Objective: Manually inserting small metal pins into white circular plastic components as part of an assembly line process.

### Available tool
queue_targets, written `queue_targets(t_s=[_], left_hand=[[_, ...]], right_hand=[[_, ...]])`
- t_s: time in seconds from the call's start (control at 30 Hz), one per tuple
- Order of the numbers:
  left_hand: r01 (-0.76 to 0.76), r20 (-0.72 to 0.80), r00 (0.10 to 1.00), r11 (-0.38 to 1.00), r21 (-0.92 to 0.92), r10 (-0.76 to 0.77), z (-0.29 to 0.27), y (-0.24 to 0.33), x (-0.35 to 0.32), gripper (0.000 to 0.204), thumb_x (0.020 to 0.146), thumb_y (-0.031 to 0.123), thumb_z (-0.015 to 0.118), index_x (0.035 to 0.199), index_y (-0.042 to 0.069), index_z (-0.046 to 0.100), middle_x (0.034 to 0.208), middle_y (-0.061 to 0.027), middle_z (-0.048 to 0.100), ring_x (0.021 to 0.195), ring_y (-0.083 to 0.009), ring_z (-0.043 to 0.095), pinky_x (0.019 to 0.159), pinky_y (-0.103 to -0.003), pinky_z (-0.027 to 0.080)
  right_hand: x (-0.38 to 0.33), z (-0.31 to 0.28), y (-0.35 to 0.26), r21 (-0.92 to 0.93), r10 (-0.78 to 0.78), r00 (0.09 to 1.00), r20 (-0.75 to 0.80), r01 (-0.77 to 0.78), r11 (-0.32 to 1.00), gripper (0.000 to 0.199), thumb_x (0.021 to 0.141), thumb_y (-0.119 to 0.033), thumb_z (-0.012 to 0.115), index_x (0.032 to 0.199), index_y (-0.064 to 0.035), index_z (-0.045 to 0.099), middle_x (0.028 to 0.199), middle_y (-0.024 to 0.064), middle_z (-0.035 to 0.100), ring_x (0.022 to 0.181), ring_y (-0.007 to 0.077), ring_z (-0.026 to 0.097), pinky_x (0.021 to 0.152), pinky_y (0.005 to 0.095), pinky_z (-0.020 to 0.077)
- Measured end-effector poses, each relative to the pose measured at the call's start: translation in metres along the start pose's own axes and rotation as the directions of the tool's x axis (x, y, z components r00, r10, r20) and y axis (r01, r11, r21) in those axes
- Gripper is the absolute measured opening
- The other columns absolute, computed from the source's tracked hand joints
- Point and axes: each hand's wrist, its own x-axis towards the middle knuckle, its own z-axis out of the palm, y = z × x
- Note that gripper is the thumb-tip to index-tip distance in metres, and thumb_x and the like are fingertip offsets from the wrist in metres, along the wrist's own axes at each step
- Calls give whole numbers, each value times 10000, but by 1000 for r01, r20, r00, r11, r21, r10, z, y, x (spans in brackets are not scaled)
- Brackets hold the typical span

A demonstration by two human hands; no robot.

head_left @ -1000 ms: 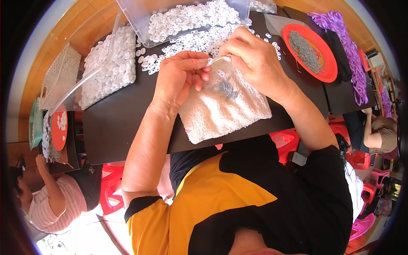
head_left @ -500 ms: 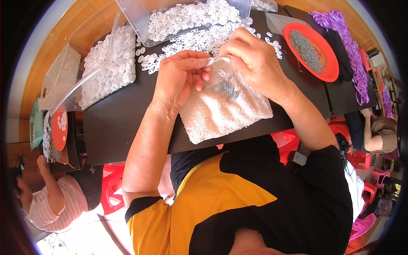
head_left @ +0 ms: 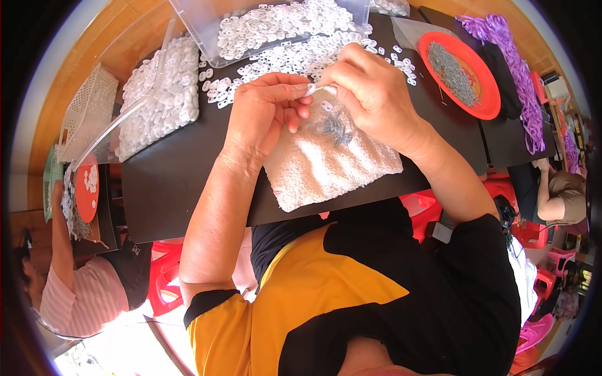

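My left hand (head_left: 260, 113) pinches a small white plastic piece (head_left: 310, 89) between thumb and forefinger, its other fingers curled. Close by, my right hand (head_left: 373, 103) is closed on a thin, pale stick-like thing (head_left: 324, 88) whose tip meets the white piece; most of it is hidden by the fingers. Below both hands a cream towel (head_left: 313, 175) lies on the dark table. On it rest a small pile of grey metal pins (head_left: 337, 130) and a loose white two-holed piece (head_left: 327, 106).
Beyond my hands, white pieces spill before a clear plastic bin (head_left: 213, 47). A clear bag of white pieces (head_left: 160, 100) stands left. At right are a red plate (head_left: 490, 94) of grey pins and purple ribbon (head_left: 514, 69). Co-workers (head_left: 94, 285) sit to either side.
My right fingers have shifted slightly toward the left hand, so less of the thin thing shows. The co-worker on the left has reached an arm farther forward.
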Motion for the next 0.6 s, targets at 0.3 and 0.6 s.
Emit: queue_targets(t_s=[0.3,0.6], left_hand=[[-3,3,1000,1000,-20,3,0,1,1,163,876,9,603,997,-97,623,783,-150,646,613,-182,614,465,-254,445],[4,-3,1000,1000,-9,-4,0,1,0,160,874,13,605,993,-93,620,794,-152,644,618,-182,613,475,-253,447]], right_hand=[[-2,1,8,105,-9,998,-56,15,994,139,741,10,651,812,-105,616,794,45,551,651,257,588,575,365,468],[-2,3,1,-76,-93,993,-76,87,993,179,738,68,641,852,-69,629,788,67,518,664,241,581,581,342,465]])
